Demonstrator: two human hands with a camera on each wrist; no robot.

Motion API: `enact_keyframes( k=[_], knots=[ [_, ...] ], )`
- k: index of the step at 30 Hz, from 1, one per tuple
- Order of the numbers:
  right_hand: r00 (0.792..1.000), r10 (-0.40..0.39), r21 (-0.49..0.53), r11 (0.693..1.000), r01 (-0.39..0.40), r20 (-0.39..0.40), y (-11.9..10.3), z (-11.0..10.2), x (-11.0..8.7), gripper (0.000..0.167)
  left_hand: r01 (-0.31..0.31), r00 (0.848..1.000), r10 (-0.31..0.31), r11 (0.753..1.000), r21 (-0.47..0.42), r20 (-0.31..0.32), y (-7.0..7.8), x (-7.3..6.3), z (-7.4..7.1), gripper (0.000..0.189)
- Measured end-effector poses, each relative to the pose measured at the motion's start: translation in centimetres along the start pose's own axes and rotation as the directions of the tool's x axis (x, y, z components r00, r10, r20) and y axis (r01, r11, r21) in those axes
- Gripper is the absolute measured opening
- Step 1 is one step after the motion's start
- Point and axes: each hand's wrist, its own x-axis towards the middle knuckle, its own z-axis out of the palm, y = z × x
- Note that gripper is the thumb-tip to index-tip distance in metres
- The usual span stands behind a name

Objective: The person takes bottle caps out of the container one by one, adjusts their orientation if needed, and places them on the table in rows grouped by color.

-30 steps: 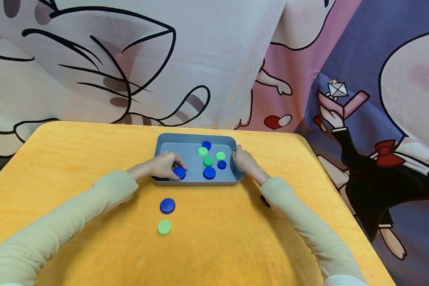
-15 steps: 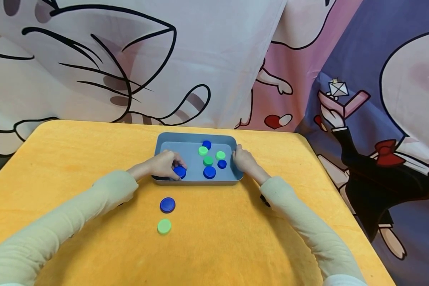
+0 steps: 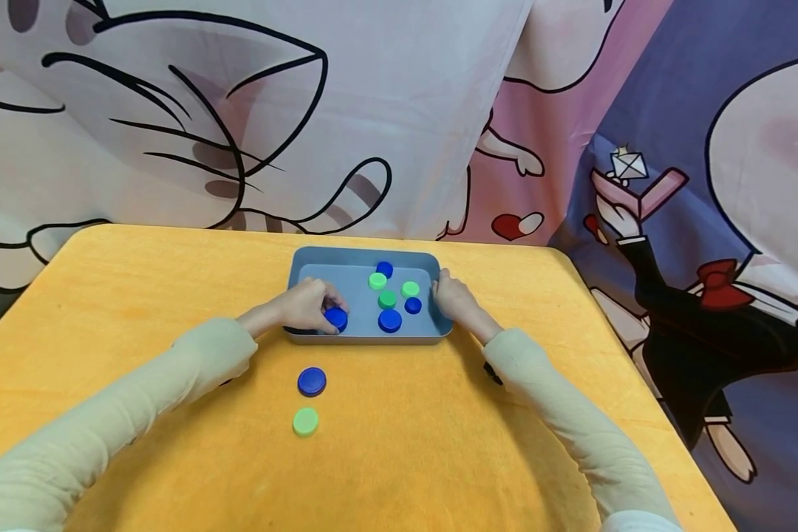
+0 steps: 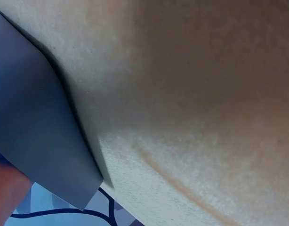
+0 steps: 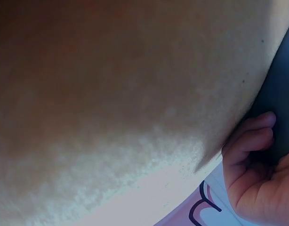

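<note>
In the head view my left hand (image 3: 308, 304) reaches over the left end of a grey-blue rectangular tray (image 3: 332, 256). Its thumb and fingers pinch a large round blue cap (image 3: 335, 319) low inside the tray, close to the front wall. My right hand (image 3: 455, 298) grips the tray's right wall; in the right wrist view its fingers (image 5: 250, 141) curl at the tray's side. To the right of the pinched cap lie another large blue cap (image 3: 389, 321), a small blue cap (image 3: 413, 305) and a darker green cap (image 3: 387, 299). The left wrist view mostly shows skin and the tray wall (image 4: 45, 122).
Farther back in the tray are two light green caps, one at left (image 3: 377, 281) and one at right (image 3: 410, 290), and a blue cap (image 3: 385, 270). On the yellow table (image 3: 439, 443), a blue cap (image 3: 312, 381) and a light green cap (image 3: 305, 422) lie before the tray. A cartoon-printed cloth (image 3: 406, 111) hangs behind.
The left hand and its blue cap have shifted very slightly to the right. The right hand and the other caps stay where they were.
</note>
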Motion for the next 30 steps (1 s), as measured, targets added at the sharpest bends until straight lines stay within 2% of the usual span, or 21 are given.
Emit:
enact_keyframes(
  k=[5,14,21,30],
  knots=[
    [1.000,0.006,0.007,1.000,-0.006,0.004,0.0,-0.1,-0.1,0.038,0.010,1.000,-0.010,1.000,0.001,0.002,0.5,0.1,0.1,0.032],
    [1.000,0.005,-0.002,1.000,-0.005,0.002,-0.1,-0.1,-0.1,0.038,0.039,0.999,-0.039,0.999,-0.018,-0.031,1.6,-0.1,-0.3,0.034],
    [1.000,-0.006,-0.011,1.000,0.006,-0.013,-0.1,-0.1,0.0,0.036,0.022,0.999,-0.022,1.000,-0.018,-0.040,2.6,-0.5,-0.8,0.034],
    [1.000,0.000,-0.005,1.000,0.000,0.003,-0.1,-0.1,0.0,0.036,0.001,1.000,-0.001,1.000,-0.017,-0.031,4.6,-0.9,-0.9,0.036]
  ],
)
